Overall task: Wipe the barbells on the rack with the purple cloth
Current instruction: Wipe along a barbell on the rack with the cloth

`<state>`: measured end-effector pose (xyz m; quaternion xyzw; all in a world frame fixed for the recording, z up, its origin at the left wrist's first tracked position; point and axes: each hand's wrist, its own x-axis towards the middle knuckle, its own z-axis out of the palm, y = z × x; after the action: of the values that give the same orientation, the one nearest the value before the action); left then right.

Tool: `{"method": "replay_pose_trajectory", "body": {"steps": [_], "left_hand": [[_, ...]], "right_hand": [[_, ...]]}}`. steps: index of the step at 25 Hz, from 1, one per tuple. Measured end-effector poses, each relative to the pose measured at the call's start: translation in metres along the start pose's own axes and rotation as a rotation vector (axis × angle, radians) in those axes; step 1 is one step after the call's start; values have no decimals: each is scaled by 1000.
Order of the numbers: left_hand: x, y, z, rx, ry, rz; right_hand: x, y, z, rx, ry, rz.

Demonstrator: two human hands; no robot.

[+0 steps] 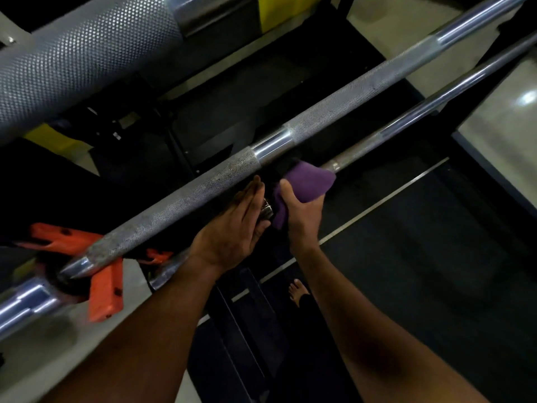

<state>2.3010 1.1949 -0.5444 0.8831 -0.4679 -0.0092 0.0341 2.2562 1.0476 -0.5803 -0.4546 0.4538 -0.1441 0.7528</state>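
Three steel barbells run diagonally from lower left to upper right. The nearest, lowest barbell [406,117] passes under my hands. My right hand [302,213] grips the purple cloth [308,181], which is wrapped round this bar. My left hand [235,228] lies against the same bar just left of the cloth, fingers straight, with a shiny bit of bar showing between the hands. Above it runs a knurled barbell [186,196]. A thick knurled barbell [87,68] fills the top left corner.
An orange rack bracket [104,286] holds the bar ends at lower left. Black rubber flooring [421,271] with a metal strip lies below, pale floor at the right. A bare foot [299,292] stands beneath my arms. Yellow parts show at the top.
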Motion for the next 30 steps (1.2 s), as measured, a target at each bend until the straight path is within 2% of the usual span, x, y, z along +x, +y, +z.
{"method": "replay_pose_trajectory", "body": {"steps": [3,7,9,10,12,14,17,19,20,23,24,27,29,30], "left_hand": [[-2,-3,0,-14,-32,-17],[-4,0,-5,15,-46,-53],[-6,1,-8,18,-46,-59],[-6,2,-9,-3,-32,-58],[-3,4,-10,-140,-16,-67],[-11,0,-15,-302,-13,-167],[-50,-4,-12,-371,32,-385],[-75,-2,-12,-339,-3,-452],[-80,-1,-11,-289,-19,-463],[-77,-6,0,-176,-48,-427],[-74,-8,2,-161,-42,-426],[-78,-9,4,-129,14,-390],[-78,-9,4,-110,57,-368],[-76,-10,4,-112,62,-361]], "right_hand": [[0,-12,-17,-163,-127,-30],[-9,-31,-60,-717,-359,-89],[-23,-39,-81,-918,-361,-145],[-36,-48,-87,-886,-324,-184],[-57,-64,-85,-732,-315,-324],[-70,-80,-72,-743,-430,-464],[-63,-83,-45,-1141,-537,-832],[-60,-69,-19,-1526,-571,-949],[-57,-65,-5,-1653,-572,-939],[-44,-67,32,-1818,-573,-866],[-32,-73,44,-1864,-611,-781],[-8,-87,81,-1969,-865,-482],[-4,-88,91,-1946,-913,-440],[-10,-90,86,-1955,-877,-452]]}}
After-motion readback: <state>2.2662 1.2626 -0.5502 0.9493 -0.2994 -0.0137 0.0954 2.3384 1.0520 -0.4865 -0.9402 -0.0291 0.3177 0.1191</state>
